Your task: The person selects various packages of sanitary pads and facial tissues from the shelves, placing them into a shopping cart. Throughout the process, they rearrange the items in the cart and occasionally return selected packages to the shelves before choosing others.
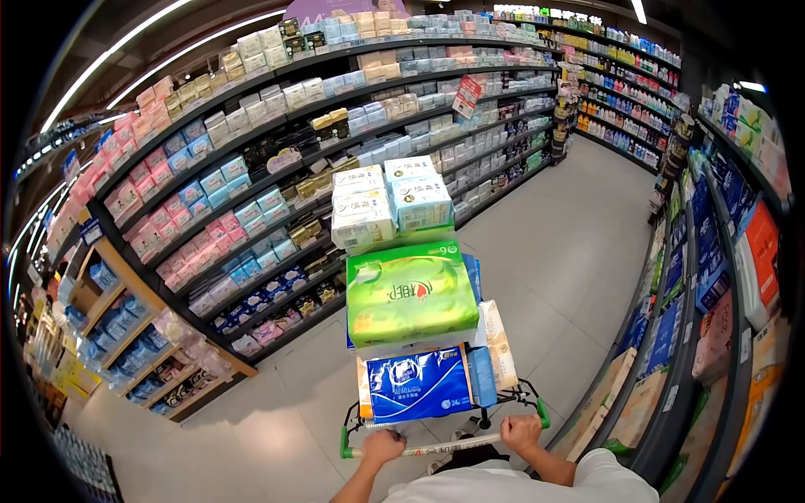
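Note:
Both my hands grip the handlebar (pixel 453 447) of a shopping cart with green end pieces. My left hand (pixel 383 446) is wrapped round the bar near its left end. Toward the right end, my right hand (pixel 521 431) is closed on the same bar. The cart is piled high. Nearest me is a blue tissue pack (pixel 419 386), with a large green tissue pack (pixel 411 293) beyond it. Several white and light-blue packs (pixel 362 205) are stacked at the front. A beige pack (pixel 501 344) stands along the cart's right side.
A long shelf (pixel 285 168) of small packs curves along the left and ahead. Bottles fill a far shelf (pixel 625 92). At the right, a shelf (pixel 713 277) of large packs runs close by. A wooden display stand (pixel 126 352) is at left. Tiled floor (pixel 553 243) lies between.

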Motion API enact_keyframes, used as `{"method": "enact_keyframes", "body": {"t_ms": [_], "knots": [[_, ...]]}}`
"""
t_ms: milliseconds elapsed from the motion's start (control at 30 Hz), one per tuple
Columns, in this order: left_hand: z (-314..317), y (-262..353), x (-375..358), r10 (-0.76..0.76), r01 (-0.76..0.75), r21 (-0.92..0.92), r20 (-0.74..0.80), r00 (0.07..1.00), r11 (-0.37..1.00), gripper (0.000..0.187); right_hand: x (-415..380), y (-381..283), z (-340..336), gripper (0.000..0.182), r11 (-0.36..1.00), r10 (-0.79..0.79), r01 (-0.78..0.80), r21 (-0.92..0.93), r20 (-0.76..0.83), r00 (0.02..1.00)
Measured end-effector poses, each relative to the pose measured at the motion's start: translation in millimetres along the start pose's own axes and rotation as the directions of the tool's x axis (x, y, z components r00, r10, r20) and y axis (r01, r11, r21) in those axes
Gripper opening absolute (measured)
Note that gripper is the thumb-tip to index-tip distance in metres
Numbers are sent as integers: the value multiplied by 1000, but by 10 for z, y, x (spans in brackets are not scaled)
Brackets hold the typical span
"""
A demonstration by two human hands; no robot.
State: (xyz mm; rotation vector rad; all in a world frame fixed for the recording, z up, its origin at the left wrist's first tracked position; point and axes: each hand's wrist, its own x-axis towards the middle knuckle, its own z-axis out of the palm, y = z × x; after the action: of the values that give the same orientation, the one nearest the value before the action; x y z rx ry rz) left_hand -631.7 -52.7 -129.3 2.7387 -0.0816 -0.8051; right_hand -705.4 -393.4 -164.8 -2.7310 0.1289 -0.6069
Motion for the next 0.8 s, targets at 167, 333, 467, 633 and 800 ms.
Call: {"method": "enact_keyframes", "body": {"t_ms": [167,333,467,633,800], "knots": [[-103,57,389,33,-33,7,-51,998,999,41,106,42,120,28,994,105,-105,-33,-2,994],[-363,208,635,70,-70,-7,-65,995,997,39,290,31,147,28,990,131,-131,-60,2,991],[-521,241,979,112,-110,25,-67,991,994,37,448,-3,227,29,978,182,-184,-93,-25,983],[-838,274,1473,91,-92,55,17,996,994,35,677,-117,429,29,961,254,-253,-109,-9,967],[-1222,341,1954,50,-60,96,100,994,994,38,918,-243,636,28,961,258,-257,-99,4,966]]}}
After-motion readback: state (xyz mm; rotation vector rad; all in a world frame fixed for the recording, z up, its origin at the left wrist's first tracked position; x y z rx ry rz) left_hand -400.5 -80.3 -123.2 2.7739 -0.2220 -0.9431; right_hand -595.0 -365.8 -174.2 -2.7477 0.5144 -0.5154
